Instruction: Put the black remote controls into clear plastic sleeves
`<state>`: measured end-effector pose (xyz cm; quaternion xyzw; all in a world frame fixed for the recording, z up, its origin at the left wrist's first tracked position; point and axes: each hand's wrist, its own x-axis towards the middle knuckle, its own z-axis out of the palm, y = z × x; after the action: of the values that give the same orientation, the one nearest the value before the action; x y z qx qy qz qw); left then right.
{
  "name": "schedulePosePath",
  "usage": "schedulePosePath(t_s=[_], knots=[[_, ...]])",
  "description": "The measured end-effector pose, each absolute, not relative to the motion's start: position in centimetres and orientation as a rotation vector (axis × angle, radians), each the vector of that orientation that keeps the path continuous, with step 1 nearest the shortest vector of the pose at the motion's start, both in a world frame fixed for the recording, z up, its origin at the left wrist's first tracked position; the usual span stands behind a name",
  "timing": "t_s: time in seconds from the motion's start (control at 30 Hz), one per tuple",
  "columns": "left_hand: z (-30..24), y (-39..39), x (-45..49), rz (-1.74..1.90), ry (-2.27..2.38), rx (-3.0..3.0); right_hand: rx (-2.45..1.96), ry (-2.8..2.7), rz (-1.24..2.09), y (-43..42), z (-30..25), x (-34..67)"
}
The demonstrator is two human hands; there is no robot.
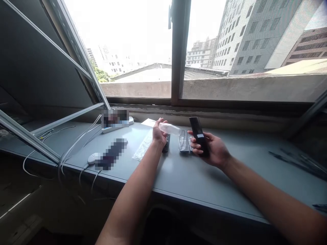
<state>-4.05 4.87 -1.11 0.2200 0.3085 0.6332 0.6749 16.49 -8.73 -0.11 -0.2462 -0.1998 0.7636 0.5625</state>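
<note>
In my right hand (pixel 214 149) is a black remote control (pixel 196 126), held upright at a tilt with a small white label facing me. My left hand (pixel 159 133) has its fingers curled round one end of a translucent plastic sleeve (pixel 170 128), which stretches toward the right hand. Below the left hand, partly hidden by it, lies another black remote with buttons (pixel 166 144). Between the hands rests a remote in clear plastic wrapping (pixel 184 140). Crumpled clear plastic bags (pixel 143 147) lie to the left of my left forearm.
The grey table (pixel 184 183) runs along a window. Left of my arms are a blurred-out phone-like object (pixel 112 154), a white round device (pixel 93 158), white cables (pixel 63 160) and a metal frame (pixel 84 71). Dark thin items (pixel 296 163) lie at far right.
</note>
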Motion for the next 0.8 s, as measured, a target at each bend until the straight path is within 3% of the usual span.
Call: schedulePosePath(t_s=[0.23, 0.8], knots=[[-1.1, 4.9, -4.1, 1.425, 0.733, 0.491, -0.581, -0.505, 1.852, -8.7, -0.2, 16.4], [-0.8, 4.7, -4.2, 1.45, 0.686, 0.492, -0.655, -0.894, 1.402, -8.0, -2.0, 16.4]])
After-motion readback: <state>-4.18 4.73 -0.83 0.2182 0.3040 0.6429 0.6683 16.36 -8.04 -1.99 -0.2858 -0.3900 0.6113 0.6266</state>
